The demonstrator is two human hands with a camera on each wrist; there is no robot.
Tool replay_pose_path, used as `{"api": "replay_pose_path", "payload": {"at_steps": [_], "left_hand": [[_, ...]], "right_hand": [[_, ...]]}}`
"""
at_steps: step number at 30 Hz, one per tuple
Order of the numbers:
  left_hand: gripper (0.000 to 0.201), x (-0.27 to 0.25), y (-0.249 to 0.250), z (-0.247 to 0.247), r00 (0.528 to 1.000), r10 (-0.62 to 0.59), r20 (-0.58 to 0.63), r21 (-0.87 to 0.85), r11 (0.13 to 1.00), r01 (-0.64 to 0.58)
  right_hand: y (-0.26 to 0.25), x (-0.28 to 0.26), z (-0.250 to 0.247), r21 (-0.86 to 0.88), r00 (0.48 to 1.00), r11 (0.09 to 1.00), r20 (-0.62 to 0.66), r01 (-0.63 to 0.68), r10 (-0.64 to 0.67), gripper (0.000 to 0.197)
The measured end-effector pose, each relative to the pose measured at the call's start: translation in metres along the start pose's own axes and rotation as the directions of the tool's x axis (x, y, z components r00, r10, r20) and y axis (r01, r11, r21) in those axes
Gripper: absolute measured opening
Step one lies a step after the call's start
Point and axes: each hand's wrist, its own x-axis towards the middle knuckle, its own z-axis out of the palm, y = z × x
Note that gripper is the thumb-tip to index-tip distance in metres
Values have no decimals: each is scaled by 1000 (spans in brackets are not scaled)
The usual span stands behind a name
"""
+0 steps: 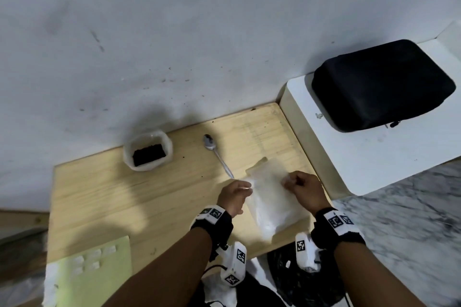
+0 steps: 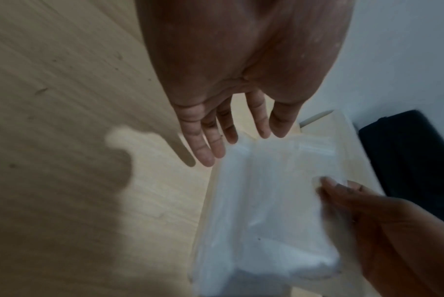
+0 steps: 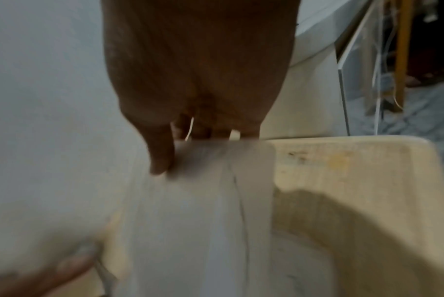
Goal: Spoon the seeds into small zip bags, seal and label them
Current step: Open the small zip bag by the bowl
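The pack of clear zip bags (image 1: 270, 203) lies flat near the right front of the wooden surface (image 1: 119, 197); the right hand (image 1: 305, 190) pinches its right edge, fingers curled; the left hand (image 1: 234, 195) rests at its left edge, fingers (image 2: 208, 148) straight and slightly spread, tips just beside the plastic. The spoon (image 1: 217, 153) lies on the surface, beyond the pack; the white tub of dark seeds (image 1: 147, 151) stands left of the spoon, well apart from both hands; the green label sheet (image 1: 93, 271) lies at the near left corner; a black case (image 1: 381, 85) sits on the adjoining white unit.
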Motion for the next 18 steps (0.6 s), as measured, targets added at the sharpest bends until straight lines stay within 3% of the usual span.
{"api": "replay_pose_path", "payload": {"at_steps": [3,7,10,12,14,16,18], "left_hand": [[11,-11,16,-13,990,141,12,-83,987,-139],[24,-29,37,-49,935,320,-153,-160,926,-343],[30,-45,48,-86,903,371,-218,-71,916,-394],[32,-55,54,-114,892,410,-191,42,911,-410],[35,-62,59,-137,870,469,-150,156,881,-448],[34,-69,58,-160,812,557,-172,290,817,-499],[18,-75,52,-176,697,668,-260,474,718,-510]], "right_hand": [[-39,-17,2,212,983,977,182,-28,-12,19],[-74,-28,31,179,920,984,386,-7,-64,18],[-106,-31,55,219,924,975,368,19,-101,22],[-131,-34,70,255,927,965,343,62,-150,20],[-152,-37,82,192,887,978,431,87,-163,19],[-172,-44,97,105,831,990,539,95,-137,20],[-188,-49,113,101,800,993,589,65,-113,25]]}}
